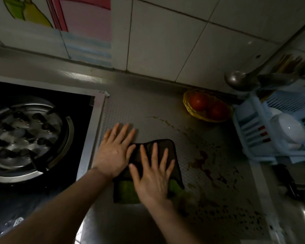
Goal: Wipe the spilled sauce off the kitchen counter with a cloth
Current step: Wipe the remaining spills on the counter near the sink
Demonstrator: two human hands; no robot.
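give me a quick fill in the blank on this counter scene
1. The spilled sauce lies to the ___ of the cloth.
2. The yellow basket holds red ___.
3. The dish rack is light ___.
Missing words: right; tomatoes; blue.

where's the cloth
Head view, centre: the dark green-patched cloth lies on the grey counter between the black gas stove and red sauce spill, under the right hand.
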